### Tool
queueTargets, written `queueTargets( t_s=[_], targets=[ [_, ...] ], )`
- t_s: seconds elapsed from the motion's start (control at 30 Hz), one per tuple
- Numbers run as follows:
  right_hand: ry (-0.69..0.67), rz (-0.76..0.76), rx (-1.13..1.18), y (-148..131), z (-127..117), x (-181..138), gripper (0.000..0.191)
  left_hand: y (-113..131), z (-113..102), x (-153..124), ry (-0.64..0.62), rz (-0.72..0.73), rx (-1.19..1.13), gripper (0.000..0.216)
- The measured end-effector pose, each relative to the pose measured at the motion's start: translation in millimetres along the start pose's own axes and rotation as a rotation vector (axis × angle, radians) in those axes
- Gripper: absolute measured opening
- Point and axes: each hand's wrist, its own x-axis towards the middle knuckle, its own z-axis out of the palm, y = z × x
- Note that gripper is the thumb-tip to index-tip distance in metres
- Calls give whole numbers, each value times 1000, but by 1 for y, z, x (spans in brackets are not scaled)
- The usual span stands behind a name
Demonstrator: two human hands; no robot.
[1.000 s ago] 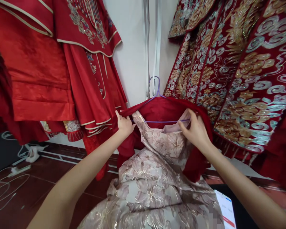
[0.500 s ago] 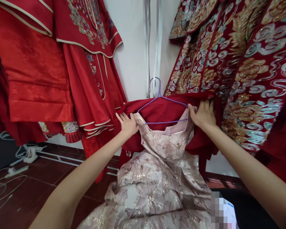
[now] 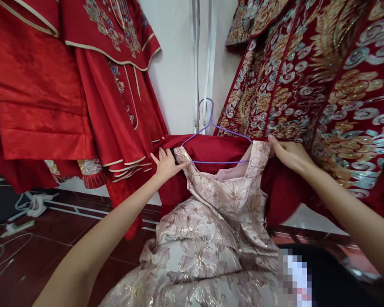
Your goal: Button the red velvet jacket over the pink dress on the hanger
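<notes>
A pale pink floral brocade dress (image 3: 217,213) hangs in front of me on a purple wire hanger (image 3: 211,128), with a dark red garment (image 3: 217,149) behind it on the same hanger. My left hand (image 3: 166,164) pinches the dress's left shoulder strap at the hanger's end. My right hand (image 3: 289,153) grips the red cloth just beyond the dress's right shoulder strap, fingers closed on it.
Red embroidered robes (image 3: 83,85) hang at the left. A heavily beaded red and gold robe (image 3: 323,85) hangs at the right. White wall and straps (image 3: 205,55) lie behind. Cables and a white power strip (image 3: 19,221) lie on the dark red floor at left.
My right hand has moved outward to the right, from the dress's neckline to the red cloth past the shoulder. The dress's right strap now sits spread on the hanger. The left hand stayed put.
</notes>
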Motion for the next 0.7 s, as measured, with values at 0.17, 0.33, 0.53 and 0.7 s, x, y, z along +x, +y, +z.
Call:
queueTargets(
  t_s=[0.17,0.33,0.53,0.7],
  targets=[
    [-124,92,15,-14,-2,-4,78,7,16,11,-38,-264,-348,96],
    [175,6,-138,-36,19,-8,77,18,20,18,-67,-383,-525,87],
    [319,-19,-309,-57,41,-26,71,11,21,32,-176,-427,-417,100],
    [258,-36,-377,-65,39,-29,56,10,11,43,-213,-396,-194,90]
  ],
)
